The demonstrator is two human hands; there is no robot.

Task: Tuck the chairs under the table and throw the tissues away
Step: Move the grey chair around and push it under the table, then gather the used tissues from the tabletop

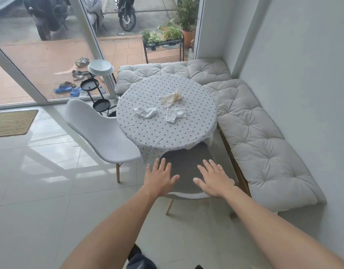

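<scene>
We see both arms reaching in from the bottom of the frame toward the grey chair (186, 167) at lower centre. The left hand (160, 178) and the right hand (213, 180) are spread flat with fingers released, grasping nothing; they lie over the chair's back, though we cannot tell whether the palms touch it. This chair's front sits under the overhanging polka-dot cloth of the round table (163, 133), in the middle of the frame. The white chair (101, 131) stands left of centre, just beside the table edge, angled, with its seat out in the open. Three crumpled tissues (145, 112) (175, 114) (171, 99) lie on the tabletop, near each other. The cushioned bench (264, 142) runs along the right side and behind the table.
</scene>
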